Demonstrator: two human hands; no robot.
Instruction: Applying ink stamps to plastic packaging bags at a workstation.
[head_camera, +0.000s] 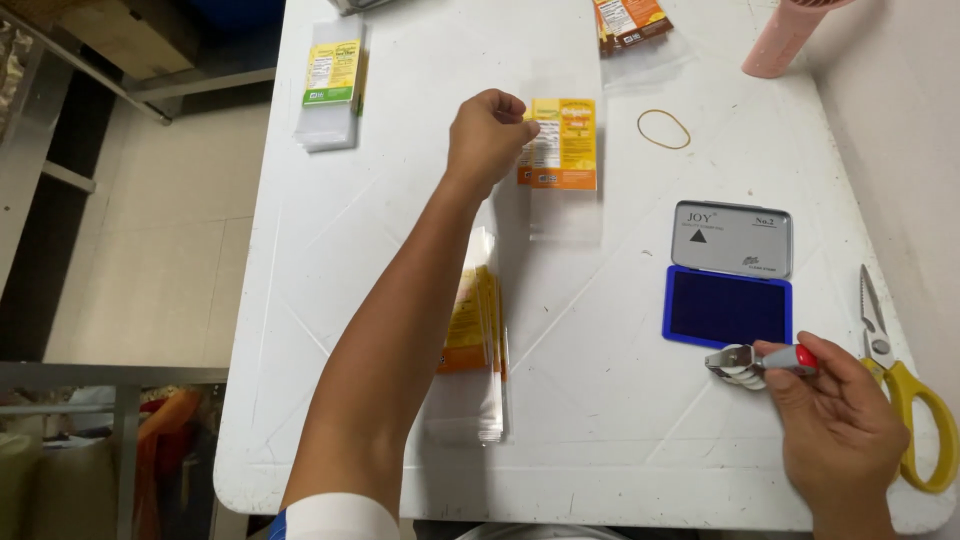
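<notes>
Head view shows the left hand (487, 135) pinching an orange-labelled clear bag (562, 160) lying mid-tabletop (620, 420), the right hand (835, 430) closed on a date stamper (757, 362) beside the open ink pad (728, 300), with a stack of bags (478, 345) seemingly left to do.
</notes>
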